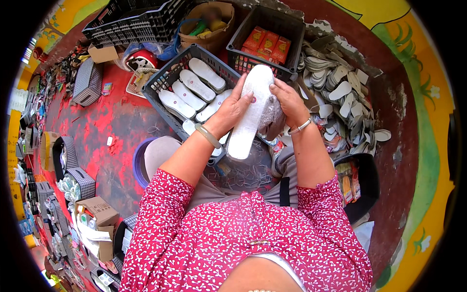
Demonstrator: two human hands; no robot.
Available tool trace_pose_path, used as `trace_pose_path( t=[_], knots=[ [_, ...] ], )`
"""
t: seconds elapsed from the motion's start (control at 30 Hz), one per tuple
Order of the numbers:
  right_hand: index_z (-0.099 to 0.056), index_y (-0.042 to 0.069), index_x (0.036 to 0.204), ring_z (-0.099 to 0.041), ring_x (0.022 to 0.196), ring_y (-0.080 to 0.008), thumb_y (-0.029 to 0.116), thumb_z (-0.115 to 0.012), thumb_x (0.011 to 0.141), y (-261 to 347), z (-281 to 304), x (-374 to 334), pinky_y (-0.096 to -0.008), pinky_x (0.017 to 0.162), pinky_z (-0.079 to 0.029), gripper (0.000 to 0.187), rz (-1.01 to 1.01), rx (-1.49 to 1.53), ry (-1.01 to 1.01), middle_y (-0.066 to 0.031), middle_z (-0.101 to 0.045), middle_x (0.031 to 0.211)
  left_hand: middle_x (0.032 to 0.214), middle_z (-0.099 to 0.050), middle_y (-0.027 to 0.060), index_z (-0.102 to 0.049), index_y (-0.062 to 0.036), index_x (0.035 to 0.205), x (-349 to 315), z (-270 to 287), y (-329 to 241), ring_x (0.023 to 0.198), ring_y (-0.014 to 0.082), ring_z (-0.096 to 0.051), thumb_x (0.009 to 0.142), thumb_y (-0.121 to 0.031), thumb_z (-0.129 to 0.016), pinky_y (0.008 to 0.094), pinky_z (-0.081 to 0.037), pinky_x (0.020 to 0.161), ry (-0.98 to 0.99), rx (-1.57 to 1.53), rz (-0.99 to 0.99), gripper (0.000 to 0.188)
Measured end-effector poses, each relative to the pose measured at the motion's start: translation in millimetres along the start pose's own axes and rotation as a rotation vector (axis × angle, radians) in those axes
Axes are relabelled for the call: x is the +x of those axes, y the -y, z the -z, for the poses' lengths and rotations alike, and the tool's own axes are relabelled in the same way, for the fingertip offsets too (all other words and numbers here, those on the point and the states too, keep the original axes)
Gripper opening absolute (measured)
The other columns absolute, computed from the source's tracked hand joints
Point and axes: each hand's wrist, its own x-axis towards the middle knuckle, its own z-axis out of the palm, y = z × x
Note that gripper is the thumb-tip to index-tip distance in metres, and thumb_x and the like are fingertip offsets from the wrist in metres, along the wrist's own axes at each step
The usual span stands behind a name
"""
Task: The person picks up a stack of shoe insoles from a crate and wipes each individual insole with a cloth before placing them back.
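Above the lap, a white shoe insole is held nearly upright in the view, long axis running from the crates down toward the person, toe end uppermost. Left hand curls around its left edge; right hand grips the right edge and a grey cloth-like piece. Behind it, a dark crate holds more white insoles.

Footwear workshop: crates of insoles
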Motion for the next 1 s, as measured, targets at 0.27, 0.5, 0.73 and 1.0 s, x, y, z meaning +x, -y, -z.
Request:
trace_pose_path(
  t=[0.27,0.5,0.73,1.0],
  knots=[
    [-0.054,-0.002,0.118,-0.062,0.088,-0.0175,0.023,-0.051,0.095,3.8,13.3,13.3,-0.0278,0.077,-0.049,0.034,-0.103,0.118,-0.259,-0.0096,-0.065,0.099,0.094,-0.061,0.009,-0.05,-0.003,0.112,1.2,-0.5,-0.8,0.081,0.0187,-0.062,0.096,-0.035,-0.049,0.034,-0.054,0.069,-0.096,-0.42,0.376,0.036],
    [-0.05,0.001,0.12,-0.059,0.093,-0.0335,0.039,-0.037,0.098,6.5,20.5,9.1,-0.0525,0.082,-0.049,0.046,-0.153,0.658,-0.188,-0.0168,-0.061,0.107,0.107,-0.064,0.0114,-0.049,-0.0038,0.126,9.3,30.8,17.4,0.089,0.0214,-0.064,0.099,-0.036,-0.039,0.0357,-0.053,0.079,0.075,-0.905,0.316,0.043],
    [-0.055,0.0,0.115,-0.061,0.076,-0.0174,0.018,-0.057,0.091,15.0,19.8,10.8,-0.0303,0.063,-0.052,0.03,0.107,0.369,-0.134,-0.0094,-0.063,0.094,0.111,-0.063,0.0096,-0.046,-0.0057,0.129,7.7,23.2,17.6,0.089,0.0178,-0.065,0.1,-0.033,-0.038,0.0318,-0.055,0.077,0.13,-0.756,0.336,0.041],
    [-0.048,-0.003,0.129,-0.057,0.104,-0.0122,0.004,-0.055,0.091,33.5,9.2,2.3,-0.023,0.089,-0.045,0.04,0.379,0.064,-0.098,-0.0071,-0.058,0.12,0.108,-0.064,0.0085,-0.046,-0.0031,0.13,-1.2,6.0,10.3,0.086,0.013,-0.065,0.099,-0.031,-0.042,0.0262,-0.054,0.074,0.088,-0.55,0.344,0.042]
  ],
)
